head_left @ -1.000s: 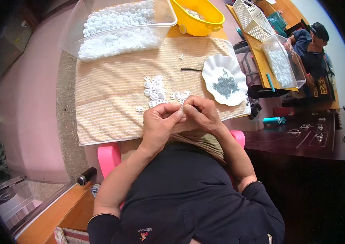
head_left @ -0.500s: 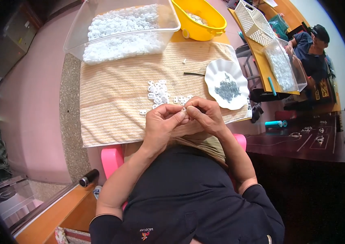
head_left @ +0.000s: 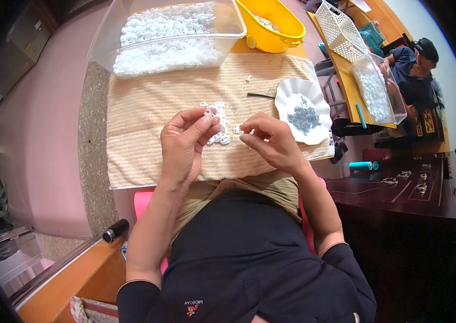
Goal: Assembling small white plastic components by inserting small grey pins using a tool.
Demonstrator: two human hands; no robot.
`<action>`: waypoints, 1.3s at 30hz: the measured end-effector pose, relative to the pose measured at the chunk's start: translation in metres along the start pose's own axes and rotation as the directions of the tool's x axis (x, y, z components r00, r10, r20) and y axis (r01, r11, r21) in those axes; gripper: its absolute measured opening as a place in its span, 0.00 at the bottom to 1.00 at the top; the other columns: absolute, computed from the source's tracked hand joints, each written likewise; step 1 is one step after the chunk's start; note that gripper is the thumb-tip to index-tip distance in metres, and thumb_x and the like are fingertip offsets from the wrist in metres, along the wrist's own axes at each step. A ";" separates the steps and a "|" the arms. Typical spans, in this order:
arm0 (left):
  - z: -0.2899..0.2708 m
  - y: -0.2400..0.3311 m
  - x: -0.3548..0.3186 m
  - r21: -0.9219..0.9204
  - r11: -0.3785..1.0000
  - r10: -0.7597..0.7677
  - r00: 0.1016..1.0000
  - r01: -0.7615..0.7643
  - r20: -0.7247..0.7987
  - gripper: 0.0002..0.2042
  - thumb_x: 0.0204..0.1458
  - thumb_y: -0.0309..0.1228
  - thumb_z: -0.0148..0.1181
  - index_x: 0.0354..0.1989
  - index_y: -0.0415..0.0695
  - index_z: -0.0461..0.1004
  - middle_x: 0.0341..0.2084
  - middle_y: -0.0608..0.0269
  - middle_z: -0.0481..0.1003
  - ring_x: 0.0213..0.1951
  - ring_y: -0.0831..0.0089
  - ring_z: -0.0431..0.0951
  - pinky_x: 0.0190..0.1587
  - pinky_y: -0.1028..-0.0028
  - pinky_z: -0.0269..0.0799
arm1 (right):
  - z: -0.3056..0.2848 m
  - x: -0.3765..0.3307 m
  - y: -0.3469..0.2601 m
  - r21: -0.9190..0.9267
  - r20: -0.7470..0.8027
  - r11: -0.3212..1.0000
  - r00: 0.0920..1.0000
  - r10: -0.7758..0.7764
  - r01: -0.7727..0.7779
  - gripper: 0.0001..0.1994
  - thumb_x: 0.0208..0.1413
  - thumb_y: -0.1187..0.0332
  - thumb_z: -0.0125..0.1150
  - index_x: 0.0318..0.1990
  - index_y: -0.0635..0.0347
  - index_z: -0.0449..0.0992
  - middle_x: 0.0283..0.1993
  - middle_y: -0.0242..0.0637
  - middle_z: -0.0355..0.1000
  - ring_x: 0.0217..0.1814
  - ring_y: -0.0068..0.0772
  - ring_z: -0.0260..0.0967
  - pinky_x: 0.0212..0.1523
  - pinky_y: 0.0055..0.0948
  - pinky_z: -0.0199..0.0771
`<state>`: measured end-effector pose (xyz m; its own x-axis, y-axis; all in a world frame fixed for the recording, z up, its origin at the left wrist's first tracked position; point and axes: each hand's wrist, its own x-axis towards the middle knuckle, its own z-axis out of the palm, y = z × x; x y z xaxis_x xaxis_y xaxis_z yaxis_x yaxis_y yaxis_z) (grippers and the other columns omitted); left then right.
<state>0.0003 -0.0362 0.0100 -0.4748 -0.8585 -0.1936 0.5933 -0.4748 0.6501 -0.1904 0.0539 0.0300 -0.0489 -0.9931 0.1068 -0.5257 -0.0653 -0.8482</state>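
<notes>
My left hand hovers over a striped beige cloth, its thumb and forefinger pinched on a small white plastic piece at the edge of a little pile of white pieces. My right hand is a short way to the right. Its fingertips are pinched on another small white piece just right of the pile. The two hands are apart, with the pile between them. To the right on the cloth, a white scalloped plate holds small grey metal parts.
A clear bin of white pieces and a yellow bowl stand at the far edge. A thin black item lies by the plate. To the right are a white basket, another clear bin, a seated person and a teal cylinder.
My hands, pressed together over the near edge of the cloth before, have come apart, each with its fingertips near the pile of white pieces.
</notes>
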 end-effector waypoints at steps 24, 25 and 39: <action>-0.014 0.003 0.008 -0.074 0.997 0.016 0.999 -0.018 -0.030 0.08 0.52 0.17 0.59 0.40 0.35 0.74 0.36 0.54 0.77 0.38 0.69 0.80 0.42 0.75 0.81 | 0.037 0.010 -0.006 -0.498 0.049 0.865 0.998 -0.050 0.068 0.08 0.49 0.66 0.65 0.32 0.58 0.74 0.34 0.40 0.70 0.33 0.46 0.72 0.34 0.41 0.70; -0.014 0.002 0.008 -0.074 0.997 0.016 0.999 -0.018 -0.030 0.08 0.52 0.17 0.59 0.40 0.35 0.74 0.36 0.54 0.77 0.38 0.69 0.80 0.42 0.75 0.81 | 0.036 0.010 -0.007 -0.479 0.054 0.875 0.998 -0.045 0.066 0.08 0.49 0.66 0.65 0.32 0.59 0.74 0.34 0.40 0.71 0.33 0.47 0.72 0.34 0.41 0.70; -0.014 -0.001 0.007 -0.071 0.997 0.007 1.000 -0.009 -0.023 0.07 0.52 0.17 0.59 0.39 0.37 0.74 0.38 0.52 0.78 0.38 0.69 0.80 0.41 0.75 0.81 | 0.031 0.010 0.007 -0.239 0.020 0.965 0.994 -0.109 0.111 0.14 0.50 0.73 0.64 0.46 0.58 0.75 0.33 0.43 0.71 0.32 0.47 0.71 0.35 0.37 0.72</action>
<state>0.0055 -0.0443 -0.0029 -0.4557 -0.8660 -0.2059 0.6420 -0.4800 0.5978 -0.1686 0.0402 0.0094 0.0263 -0.9817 0.1884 -0.7158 -0.1500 -0.6820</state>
